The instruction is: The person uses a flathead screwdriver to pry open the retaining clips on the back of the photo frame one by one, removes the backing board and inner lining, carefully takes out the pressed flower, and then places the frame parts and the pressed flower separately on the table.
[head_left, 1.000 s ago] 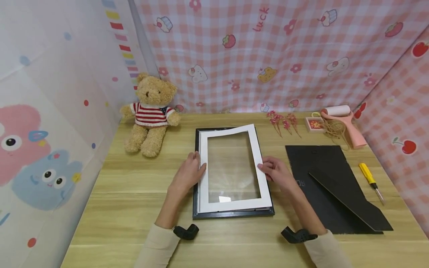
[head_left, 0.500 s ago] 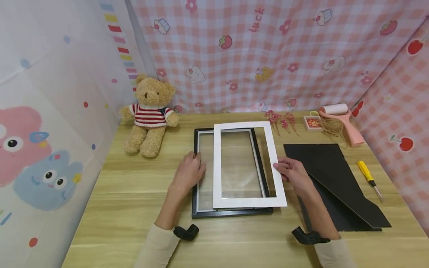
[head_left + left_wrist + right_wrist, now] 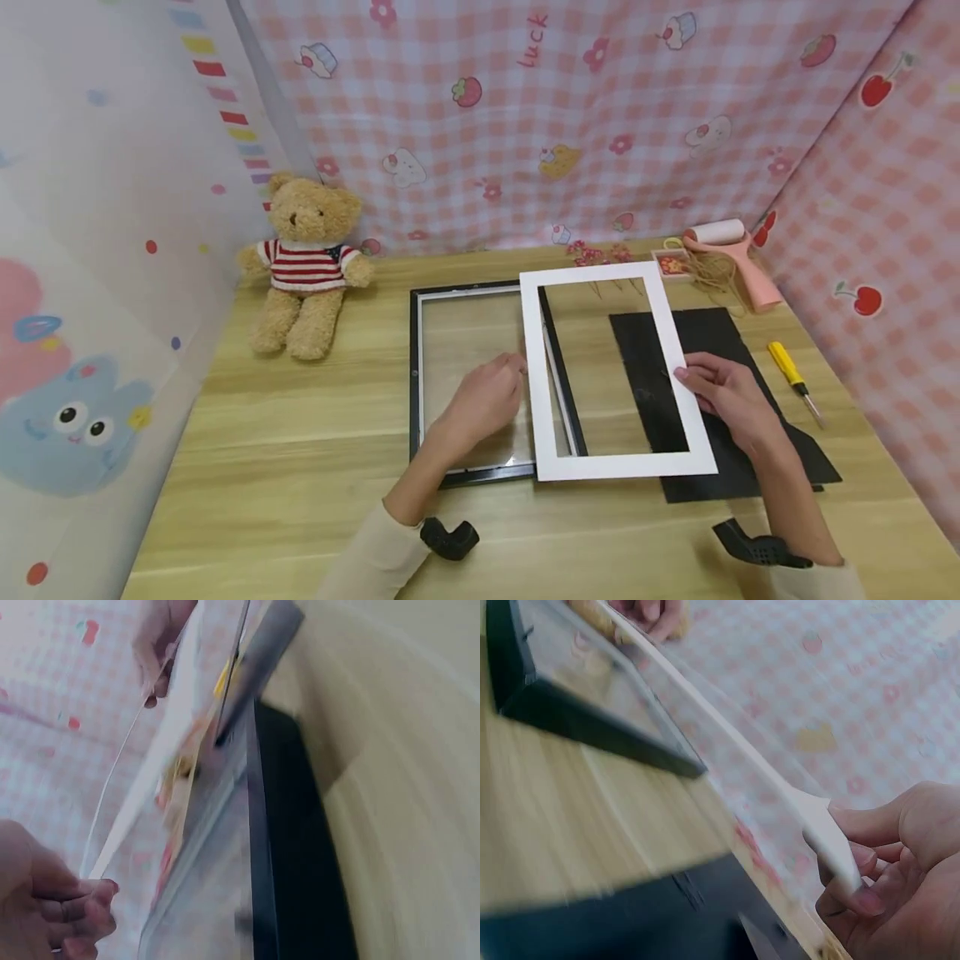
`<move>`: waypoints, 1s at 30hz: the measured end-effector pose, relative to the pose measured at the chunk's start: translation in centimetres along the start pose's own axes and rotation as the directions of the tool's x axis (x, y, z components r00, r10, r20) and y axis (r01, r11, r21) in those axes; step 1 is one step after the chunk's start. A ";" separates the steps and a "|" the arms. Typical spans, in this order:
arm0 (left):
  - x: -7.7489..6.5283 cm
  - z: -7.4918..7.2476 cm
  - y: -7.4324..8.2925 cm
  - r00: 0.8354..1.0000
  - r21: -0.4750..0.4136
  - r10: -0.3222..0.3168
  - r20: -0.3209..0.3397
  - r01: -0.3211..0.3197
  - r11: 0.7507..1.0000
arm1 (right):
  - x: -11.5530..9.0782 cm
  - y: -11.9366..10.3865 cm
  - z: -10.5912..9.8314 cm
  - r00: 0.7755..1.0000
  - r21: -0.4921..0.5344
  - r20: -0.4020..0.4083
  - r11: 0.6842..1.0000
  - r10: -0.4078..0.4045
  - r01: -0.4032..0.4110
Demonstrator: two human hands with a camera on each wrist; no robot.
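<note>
A white picture mat [image 3: 626,465] is held up off the table, overlapping the right part of the black picture frame [image 3: 414,392]. My right hand [image 3: 731,396] pinches the mat's right edge between thumb and fingers, as the right wrist view also shows. Over the frame's glass, my left hand [image 3: 483,400] is at the mat's left edge; in the left wrist view its curled fingers [image 3: 94,919] meet the mat's edge and seem to pinch it. The frame lies flat with its inner side up. Partly behind the mat and right arm lies the black backing board [image 3: 712,325] with its stand leg.
A yellow-handled screwdriver [image 3: 787,367] lies at the right. Dried pink flowers [image 3: 585,252], a small box [image 3: 672,264], twine [image 3: 708,273] and a pink lint roller [image 3: 742,258] sit at the back right. A teddy bear [image 3: 307,267] sits at the back left.
The mat has been lifted off the frame and moved right, carried by my right hand. My left hand has left the frame's left side and moved right to the mat's left edge.
</note>
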State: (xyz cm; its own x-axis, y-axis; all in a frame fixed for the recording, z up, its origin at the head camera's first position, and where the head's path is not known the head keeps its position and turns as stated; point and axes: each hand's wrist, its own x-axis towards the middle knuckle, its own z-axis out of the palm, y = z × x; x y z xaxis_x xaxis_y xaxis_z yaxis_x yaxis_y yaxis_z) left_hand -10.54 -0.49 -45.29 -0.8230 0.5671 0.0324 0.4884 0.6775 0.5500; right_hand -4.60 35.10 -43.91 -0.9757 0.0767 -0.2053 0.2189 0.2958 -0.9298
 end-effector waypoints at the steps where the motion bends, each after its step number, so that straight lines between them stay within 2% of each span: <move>1: 0.7 1.4 -0.6 1.000 -0.024 0.024 0.006 -0.024 0.999 | -0.3 0.3 -0.7 1.000 -0.006 -0.013 1.000 -0.006 0.006; 4: 2.6 4.1 -0.7 0.998 -0.099 0.038 0.059 -0.032 0.995 | -1.3 1.2 -2.8 0.998 -0.051 -0.050 0.998 -0.026 0.023; 6: 3.9 6.3 -1.0 0.997 -0.100 0.066 0.033 -0.062 0.993 | -1.7 1.7 -3.8 0.997 -0.116 -0.075 0.993 -0.032 0.023; 8: 4.6 6.1 1.0 0.997 -0.094 0.054 0.060 -0.048 0.994 | -2.0 2.2 -4.7 0.995 -0.212 -0.092 0.977 -0.039 0.018; 11: 5.5 7.3 2.4 0.996 -0.045 0.063 0.058 -0.060 0.997 | -2.0 2.8 -5.8 0.992 -0.391 -0.107 0.920 -0.066 0.019; 13: 5.8 7.5 3.7 0.996 -0.022 0.053 0.077 -0.052 0.998 | -1.9 3.3 -6.4 0.991 -0.484 -0.105 0.875 -0.083 0.022; 16: 5.5 6.9 5.7 0.995 0.043 0.043 0.085 -0.047 0.998 | -1.6 4.0 -6.8 0.993 -0.564 -0.087 0.826 -0.080 0.017; 19: 4.9 6.1 7.1 0.995 0.132 0.035 0.091 -0.047 0.990 | -1.2 4.5 -6.8 0.997 -0.587 -0.054 0.810 -0.045 0.005; 23: 4.5 6.4 7.7 0.998 0.262 0.033 0.060 -0.048 0.964 | -1.0 4.8 -6.6 0.999 -0.608 -0.033 0.794 -0.008 -0.013; 26: 4.4 6.9 7.8 0.998 0.305 0.006 0.055 -0.023 0.952 | -0.8 4.9 -6.5 0.999 -0.635 -0.031 0.772 -0.033 0.006; 27: 4.4 6.5 8.2 0.997 0.312 -0.014 0.075 -0.010 0.950 | -0.7 4.9 -6.5 0.998 -0.646 -0.030 0.763 -0.047 0.017; 30: 4.6 6.7 8.4 0.994 0.311 -0.053 0.091 0.022 0.950 | -0.5 4.7 -6.4 0.996 -0.664 -0.018 0.746 -0.091 0.056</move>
State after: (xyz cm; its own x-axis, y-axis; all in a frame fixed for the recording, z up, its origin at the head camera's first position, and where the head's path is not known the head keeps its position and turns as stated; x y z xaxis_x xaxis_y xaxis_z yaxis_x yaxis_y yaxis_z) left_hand -8.30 10.96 -46.11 -0.8179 0.5707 -0.0725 0.5362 0.8019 0.2636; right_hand -3.06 42.60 -46.22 -0.9912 0.0669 -0.1141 0.1156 0.8570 -0.5021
